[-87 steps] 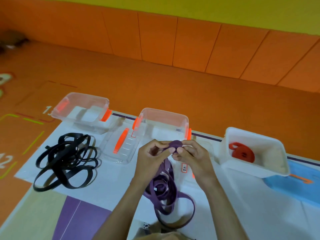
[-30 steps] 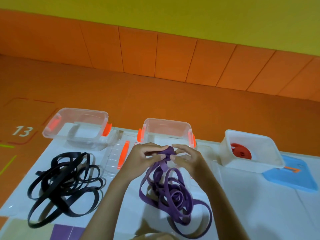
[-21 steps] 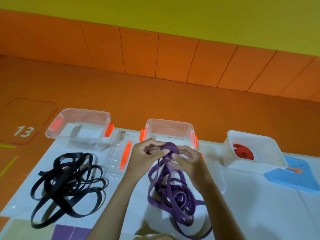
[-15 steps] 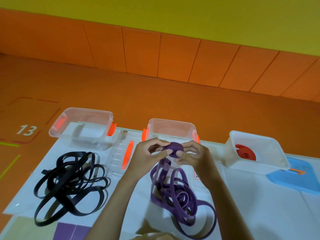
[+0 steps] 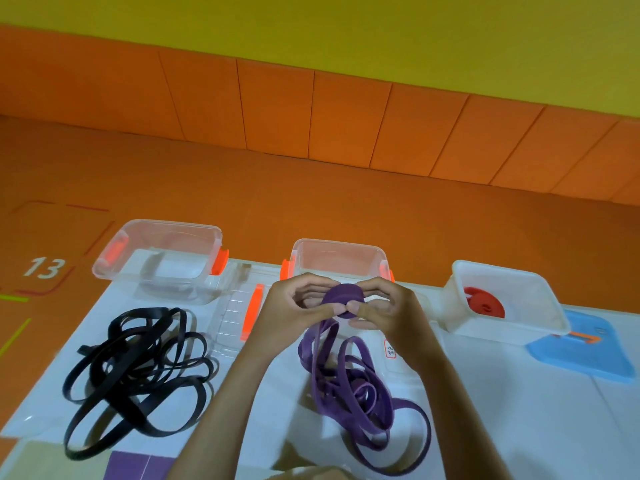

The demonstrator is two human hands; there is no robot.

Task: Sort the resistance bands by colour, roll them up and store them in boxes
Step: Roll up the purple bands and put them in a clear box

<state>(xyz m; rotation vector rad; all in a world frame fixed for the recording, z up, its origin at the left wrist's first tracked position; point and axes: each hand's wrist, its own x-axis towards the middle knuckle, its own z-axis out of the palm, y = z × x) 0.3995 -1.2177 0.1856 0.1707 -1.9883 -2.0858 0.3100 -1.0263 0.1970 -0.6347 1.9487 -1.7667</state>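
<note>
We read place as soft play or activity room. We see orange padded wall panels (image 5: 277, 109) running along base of yellow wall (image 5: 346, 36). Orange floor (image 5: 242, 188) looks cushioned, carries painted number 13 (image 5: 43, 268) inside outlined box, green line (image 5: 15, 336) at left edge. Work sits low, on white sheet (image 5: 519, 427) spread over floor.

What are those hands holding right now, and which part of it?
Both the left hand and the right hand pinch the purple band by its rolled-up end. The rest trails loose onto the table.
</note>
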